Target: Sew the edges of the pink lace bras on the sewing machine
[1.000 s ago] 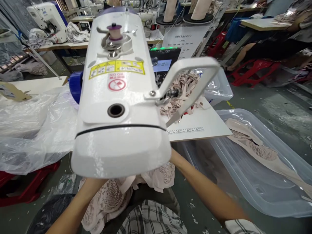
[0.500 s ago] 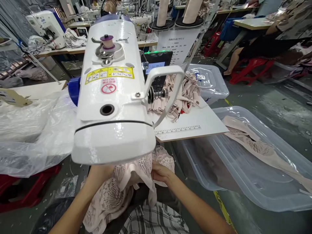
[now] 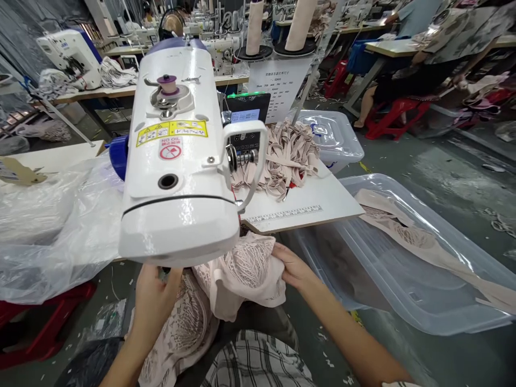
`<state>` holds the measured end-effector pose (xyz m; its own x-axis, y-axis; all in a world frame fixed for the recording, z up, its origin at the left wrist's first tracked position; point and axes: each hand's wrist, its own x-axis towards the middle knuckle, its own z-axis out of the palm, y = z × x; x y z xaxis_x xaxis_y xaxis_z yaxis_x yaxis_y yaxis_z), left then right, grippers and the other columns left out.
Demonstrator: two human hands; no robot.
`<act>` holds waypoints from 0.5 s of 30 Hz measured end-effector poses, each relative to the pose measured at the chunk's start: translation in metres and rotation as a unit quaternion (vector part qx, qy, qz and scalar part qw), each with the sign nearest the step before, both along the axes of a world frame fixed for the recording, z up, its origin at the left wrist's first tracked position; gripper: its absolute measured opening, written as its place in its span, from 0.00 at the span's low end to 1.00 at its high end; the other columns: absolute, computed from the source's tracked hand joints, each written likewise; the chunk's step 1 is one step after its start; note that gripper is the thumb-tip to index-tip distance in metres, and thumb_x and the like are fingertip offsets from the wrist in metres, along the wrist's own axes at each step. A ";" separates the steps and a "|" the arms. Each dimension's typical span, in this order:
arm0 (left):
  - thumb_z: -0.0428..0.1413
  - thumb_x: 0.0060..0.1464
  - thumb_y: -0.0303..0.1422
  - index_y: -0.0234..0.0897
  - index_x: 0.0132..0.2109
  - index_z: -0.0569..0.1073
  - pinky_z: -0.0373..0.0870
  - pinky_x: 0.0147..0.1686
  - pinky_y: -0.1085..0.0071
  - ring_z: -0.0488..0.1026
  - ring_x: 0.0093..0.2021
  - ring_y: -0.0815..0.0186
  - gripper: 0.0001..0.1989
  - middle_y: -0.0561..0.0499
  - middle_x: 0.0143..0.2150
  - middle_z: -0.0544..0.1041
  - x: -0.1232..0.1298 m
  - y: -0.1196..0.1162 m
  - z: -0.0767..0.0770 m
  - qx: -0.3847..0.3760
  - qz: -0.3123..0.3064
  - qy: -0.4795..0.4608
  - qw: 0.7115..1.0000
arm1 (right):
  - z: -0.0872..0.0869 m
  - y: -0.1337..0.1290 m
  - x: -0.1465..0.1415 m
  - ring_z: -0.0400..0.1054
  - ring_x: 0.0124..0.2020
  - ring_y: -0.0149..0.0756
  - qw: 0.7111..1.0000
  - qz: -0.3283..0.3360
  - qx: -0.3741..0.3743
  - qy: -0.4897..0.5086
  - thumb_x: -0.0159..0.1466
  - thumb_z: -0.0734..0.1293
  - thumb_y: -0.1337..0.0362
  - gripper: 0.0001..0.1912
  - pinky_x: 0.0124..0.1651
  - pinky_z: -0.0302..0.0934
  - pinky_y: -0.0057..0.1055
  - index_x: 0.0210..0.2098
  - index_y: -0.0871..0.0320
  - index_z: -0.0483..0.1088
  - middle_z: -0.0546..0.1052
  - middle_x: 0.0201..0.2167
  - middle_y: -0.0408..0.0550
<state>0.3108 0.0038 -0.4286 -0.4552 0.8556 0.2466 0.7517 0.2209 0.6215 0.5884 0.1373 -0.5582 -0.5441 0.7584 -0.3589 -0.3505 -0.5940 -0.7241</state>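
Note:
A white sewing machine [image 3: 181, 161] fills the middle of the view, its head hiding the needle area. Below it hangs a pale pink lace bra [image 3: 250, 263], with a second lace cup lower down over the lap. My right hand [image 3: 292, 264] pinches the right edge of the bra between thumb and fingers. My left hand [image 3: 157, 293] is under the left side of the machine head, beside the lace; its fingertips are hidden there, and whether they hold anything does not show.
Pink straps [image 3: 288, 156] lie heaped on the white table [image 3: 314, 201] with a ruler strip. At right, a clear plastic bin [image 3: 427, 279] holds a pink bra piece. Plastic-wrapped material [image 3: 52, 215] lies at left. People sit at the back right.
My right hand has moved right and up, spreading the lace cup into fuller view. My left hand has shifted left and now shows more. The view has turned slightly, shifting the machine left.

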 end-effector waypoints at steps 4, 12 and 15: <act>0.53 0.59 0.32 0.42 0.46 0.69 0.74 0.41 0.65 0.75 0.44 0.59 0.08 0.45 0.44 0.75 0.035 -0.028 0.010 0.107 -0.120 0.056 0.985 | 0.042 -0.007 0.011 0.72 0.24 0.34 0.995 0.008 0.096 -0.019 0.49 0.79 0.52 0.17 0.29 0.66 0.28 0.29 0.58 0.77 0.79 0.24 0.45; 0.61 0.51 0.42 0.41 0.45 0.74 0.69 0.29 0.68 0.73 0.31 0.61 0.15 0.50 0.32 0.77 0.067 -0.020 0.014 -0.142 -0.301 -0.037 0.942 | 0.128 -0.056 -0.039 0.72 0.32 0.32 0.854 0.308 0.409 -0.096 0.67 0.67 0.61 0.10 0.36 0.61 0.26 0.34 0.57 0.79 0.79 0.30 0.44; 0.54 0.59 0.44 0.39 0.30 0.73 0.60 0.23 0.73 0.68 0.24 0.67 0.15 0.53 0.24 0.72 0.044 -0.010 0.010 -0.202 -0.201 -0.134 0.949 | 0.124 -0.045 -0.051 0.66 0.25 0.28 0.819 0.224 0.481 -0.221 0.67 0.67 0.60 0.13 0.30 0.53 0.26 0.28 0.57 0.76 0.74 0.23 0.40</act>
